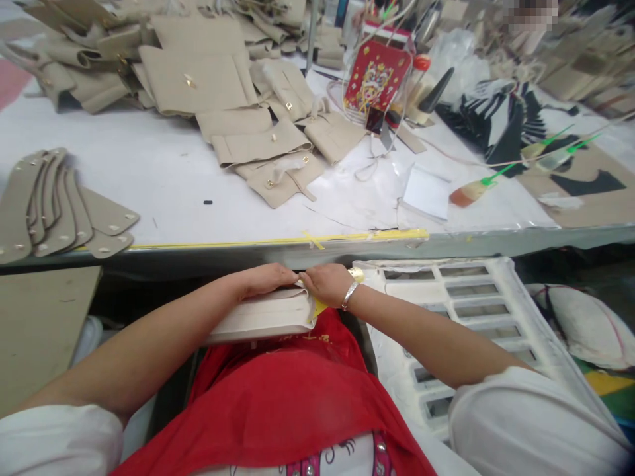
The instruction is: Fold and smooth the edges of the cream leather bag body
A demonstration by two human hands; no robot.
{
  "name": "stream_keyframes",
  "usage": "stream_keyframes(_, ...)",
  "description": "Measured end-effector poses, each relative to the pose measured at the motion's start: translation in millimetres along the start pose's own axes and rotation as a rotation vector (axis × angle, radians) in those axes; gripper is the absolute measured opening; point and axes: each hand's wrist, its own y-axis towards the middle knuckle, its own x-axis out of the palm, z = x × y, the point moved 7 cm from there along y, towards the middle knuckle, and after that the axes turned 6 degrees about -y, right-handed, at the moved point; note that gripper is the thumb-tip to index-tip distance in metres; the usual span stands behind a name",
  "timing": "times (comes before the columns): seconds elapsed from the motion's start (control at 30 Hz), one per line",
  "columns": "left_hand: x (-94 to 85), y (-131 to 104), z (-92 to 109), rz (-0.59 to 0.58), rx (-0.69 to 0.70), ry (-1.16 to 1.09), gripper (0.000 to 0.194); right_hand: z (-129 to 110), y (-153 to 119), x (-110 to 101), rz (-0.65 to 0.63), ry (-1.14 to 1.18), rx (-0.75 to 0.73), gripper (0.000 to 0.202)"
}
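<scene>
A cream bag piece (pixel 268 312) with a stitched line and a folded edge rests on my lap, below the table's front edge. My left hand (pixel 270 279) lies across its upper edge, fingers curled over it and toward the corner. At that corner my right hand (pixel 326 284) is closed, its thumb and fingers pinching the edge close to my left fingertips. A yellow strip (pixel 319 307) shows under my right hand, against the end of the piece. What lies inside the right palm is hidden.
Beige bag parts with gold clasps (pixel 198 73) are piled on the white table (pixel 163 145). Curved beige straps (pixel 54 205) lie left. Beyond are a red box (pixel 377 76) and a glue brush (pixel 476 190). A white slatted crate (pixel 466 291) stands beside my right arm.
</scene>
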Motion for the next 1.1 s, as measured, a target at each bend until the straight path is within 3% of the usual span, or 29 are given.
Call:
stream_keyframes(0.3, 3.4, -8, -8, -0.118, -0.027, 0.121, 0.048, -8, -1, -1, 0.012, -0.044, -0.167, 0.045)
stream_keyframes(0.63, 1.2, -12, -10, -0.114, -0.054, 0.087, 0.047, -11, 1, -1, -0.001, -0.017, -0.189, 0.046)
stream_keyframes(0.83, 3.9, -16, -4, -0.105, -0.068, 0.196, 0.047, -14, 1, -3, -0.011, -0.03, -0.262, 0.05)
stream_keyframes(1.0, -3.8, -37, -7, -0.14, -0.068, 0.165, 0.038, -36, 19, -5, -0.017, 0.0, -0.374, 0.047)
stream_keyframes(1.1, 1.9, -29, 8, -0.146, -0.018, 0.079, 0.034, -35, 16, -13, -0.089, 0.052, -0.344, 0.044)
